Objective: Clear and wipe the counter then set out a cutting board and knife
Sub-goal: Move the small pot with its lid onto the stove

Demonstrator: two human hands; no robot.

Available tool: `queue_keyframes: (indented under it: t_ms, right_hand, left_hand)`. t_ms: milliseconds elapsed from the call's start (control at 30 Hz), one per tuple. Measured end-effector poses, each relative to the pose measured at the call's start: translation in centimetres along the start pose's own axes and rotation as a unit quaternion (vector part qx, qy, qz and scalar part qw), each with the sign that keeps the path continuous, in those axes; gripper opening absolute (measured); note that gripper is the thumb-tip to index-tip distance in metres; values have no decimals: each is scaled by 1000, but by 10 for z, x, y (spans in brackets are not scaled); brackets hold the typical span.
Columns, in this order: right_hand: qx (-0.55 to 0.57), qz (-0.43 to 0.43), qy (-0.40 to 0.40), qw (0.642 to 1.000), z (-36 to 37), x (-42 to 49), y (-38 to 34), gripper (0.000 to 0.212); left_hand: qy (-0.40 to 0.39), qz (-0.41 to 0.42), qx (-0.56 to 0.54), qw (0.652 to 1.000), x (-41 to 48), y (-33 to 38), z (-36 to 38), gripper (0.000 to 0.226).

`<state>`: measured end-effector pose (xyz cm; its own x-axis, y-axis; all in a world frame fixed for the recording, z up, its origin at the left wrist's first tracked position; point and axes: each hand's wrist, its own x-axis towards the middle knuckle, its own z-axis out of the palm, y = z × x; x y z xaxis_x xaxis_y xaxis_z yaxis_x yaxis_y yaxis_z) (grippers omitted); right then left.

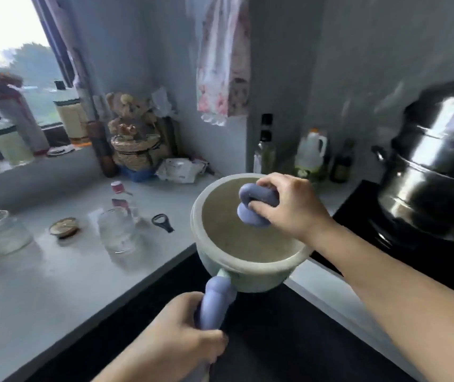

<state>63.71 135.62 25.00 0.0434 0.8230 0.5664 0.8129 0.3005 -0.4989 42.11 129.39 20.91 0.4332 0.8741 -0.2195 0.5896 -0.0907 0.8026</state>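
Counter (55, 285): two jars, seemingly; one saucepan (248, 244).

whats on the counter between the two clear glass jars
In the head view, a round brown lid lies flat on the grey counter between the left clear glass jar and the right one, touching neither.

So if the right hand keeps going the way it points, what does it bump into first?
The right hand points left across the pot. Past its rim, probably the black bottle opener, though depth is hard to judge.
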Motion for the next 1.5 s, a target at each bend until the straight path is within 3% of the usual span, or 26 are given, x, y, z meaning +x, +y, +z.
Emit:
queue_keyframes:
  t_ms: [333,533,633,700,767,833,900,1000,1300,1500]
  right_hand:
    - [-99,227,155,956,-182,-139,97,20]
    - [-185,314,234,901,-241,-203,114,13]
    - [-240,357,258,865,-261,-220,121,17]
    - [-267,389,264,841,-274,-227,126,11]
    - [-294,414,270,818,-285,-231,133,8]
    - [-330,425,282,794,-299,-234,141,9]
    - [-351,435,296,774,-315,-237,153,15]
    - [-345,466,316,751,-345,-241,177,32]
    - [-262,511,306,760,-415,-251,259,36]
    - [-194,493,295,796,-435,-254,302,31]
  left_hand:
    - [-223,119,25,967,29,115,136,15]
    - [-163,202,165,951,38,159,200,51]
    - [-171,264,153,937,54,177,232,56]
    - [-243,271,131,922,72,191,246,48]
    - [-359,309,121,872,89,206,261,26]
    - [-415,332,118,839,101,224,277,15]
    - [-461,279,61,840,108,239,292,16]
    - [-542,209,7,814,113,263,325,16]
    - [-506,186,-30,842,120,320,418,18]
    - [-482,139,-80,861,110,331,458,20]
